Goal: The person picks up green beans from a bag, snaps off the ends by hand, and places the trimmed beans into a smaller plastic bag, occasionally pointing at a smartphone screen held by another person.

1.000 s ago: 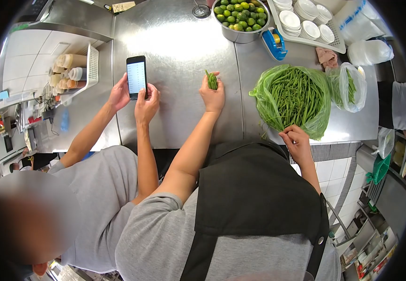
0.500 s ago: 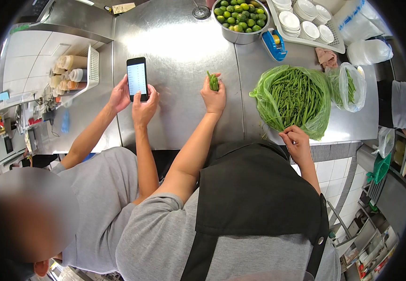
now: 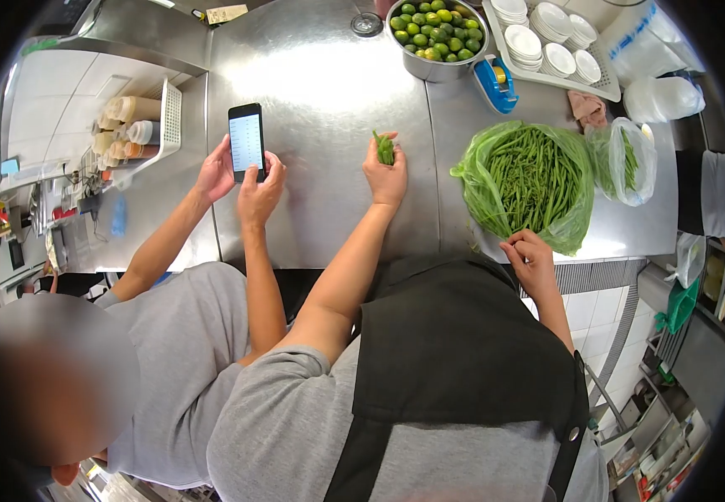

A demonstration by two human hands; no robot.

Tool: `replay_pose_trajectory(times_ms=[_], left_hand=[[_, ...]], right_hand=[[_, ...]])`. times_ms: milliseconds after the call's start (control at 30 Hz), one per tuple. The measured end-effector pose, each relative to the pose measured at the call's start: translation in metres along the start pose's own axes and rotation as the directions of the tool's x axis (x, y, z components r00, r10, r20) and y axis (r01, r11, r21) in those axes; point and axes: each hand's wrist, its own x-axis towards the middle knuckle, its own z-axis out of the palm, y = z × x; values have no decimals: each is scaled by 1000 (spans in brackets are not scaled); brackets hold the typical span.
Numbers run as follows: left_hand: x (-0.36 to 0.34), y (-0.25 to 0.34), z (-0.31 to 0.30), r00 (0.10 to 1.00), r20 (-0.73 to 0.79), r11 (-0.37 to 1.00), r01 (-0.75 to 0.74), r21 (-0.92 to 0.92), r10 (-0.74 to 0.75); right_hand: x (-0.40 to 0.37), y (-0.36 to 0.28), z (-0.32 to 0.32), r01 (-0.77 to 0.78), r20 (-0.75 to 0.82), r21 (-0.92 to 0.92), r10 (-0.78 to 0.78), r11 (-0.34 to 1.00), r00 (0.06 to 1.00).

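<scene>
A small bunch of green beans [image 3: 384, 151] pokes up from my left hand [image 3: 386, 181], whose fingers are closed around it above the steel table. At the table's front edge, my right hand [image 3: 533, 261] has its fingers curled into a pinch, close against the near rim of a green plastic bag [image 3: 481, 205]. Whether those fingertips hold the bag, a bean or anything else is hidden. Long green beans [image 3: 538, 171] fill the wide-open bag. Right of it, a smaller clear bag [image 3: 643, 171] also contains some beans.
On my left a co-worker holds a phone [image 3: 247, 146] over the steel table [image 3: 320, 100]. Behind the beans are a pot of limes [image 3: 438, 69], a blue tape dispenser [image 3: 496, 86], a tray of white dishes [image 3: 609, 82] and a pink cloth [image 3: 586, 109]. Bottles stand in a white basket [image 3: 170, 125].
The whole view has shifted slightly. Both my hands keep nearly the same places and grips, and the co-worker still holds the phone.
</scene>
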Motion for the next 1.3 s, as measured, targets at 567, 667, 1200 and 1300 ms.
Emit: replay_pose_trajectory(times_ms=[567, 667, 1200, 1300], left_hand=[[78, 54, -145, 832, -175, 746, 353, -565, -527], [81, 39, -123, 821, -350, 862, 298, -410, -450], [85, 21, -130, 799, -416, 897, 338, -286, -434], [87, 21, -130, 790, -428, 894, 338, -295, -440]], right_hand=[[17, -6, -4, 13, 43, -1, -13, 1000, 999], [17, -9, -6, -46, 68, 4, 46, 999, 997], [16, -5, -7, 13, 70, -34, -11, 999, 997], [14, -7, -7, -19, 68, -28, 21, 999, 997]])
